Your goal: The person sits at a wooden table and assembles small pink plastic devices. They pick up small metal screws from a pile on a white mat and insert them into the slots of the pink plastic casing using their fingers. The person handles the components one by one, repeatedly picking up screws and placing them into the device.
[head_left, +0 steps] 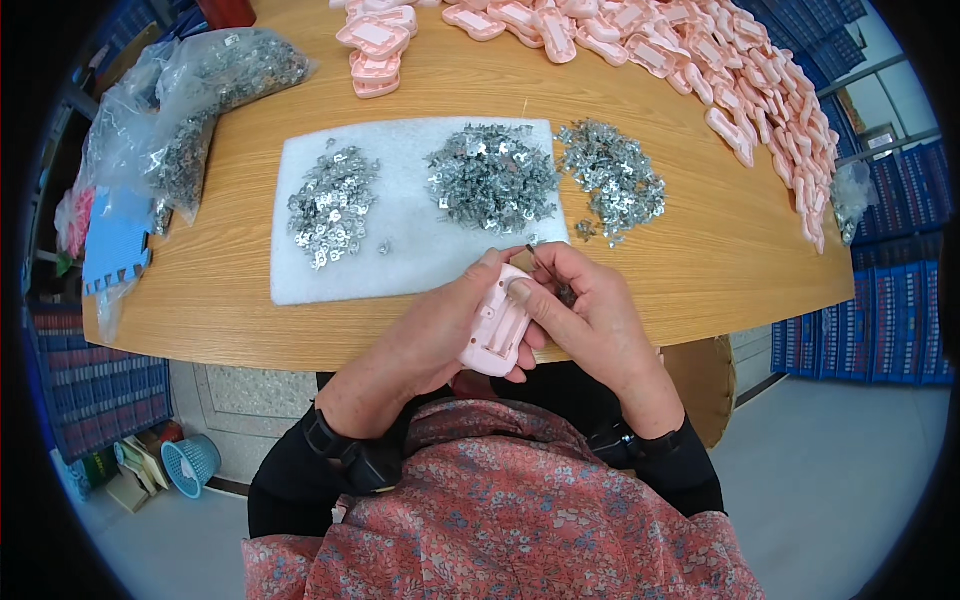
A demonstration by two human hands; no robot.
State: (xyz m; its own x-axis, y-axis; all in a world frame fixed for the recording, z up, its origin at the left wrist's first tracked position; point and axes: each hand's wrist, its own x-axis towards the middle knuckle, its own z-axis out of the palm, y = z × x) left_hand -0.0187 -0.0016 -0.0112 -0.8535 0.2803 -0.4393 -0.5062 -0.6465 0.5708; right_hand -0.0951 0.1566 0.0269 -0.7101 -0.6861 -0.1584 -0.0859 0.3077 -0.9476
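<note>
I have the pink battery-compartment shell point(492, 335) over the near edge of the wooden table point(740, 275), left hand point(430, 325) fingers clasping its side, right hand point(595, 310) thumb pressing its face, other fingers curled, white foam sheet point(400, 205) just beyond, bare wood open rightward.

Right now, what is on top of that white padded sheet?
On the white padded sheet lie two heaps of small silvery metal pieces, a left heap and a denser right heap, plus stray bits. What's underneath each heap is covered.
</note>
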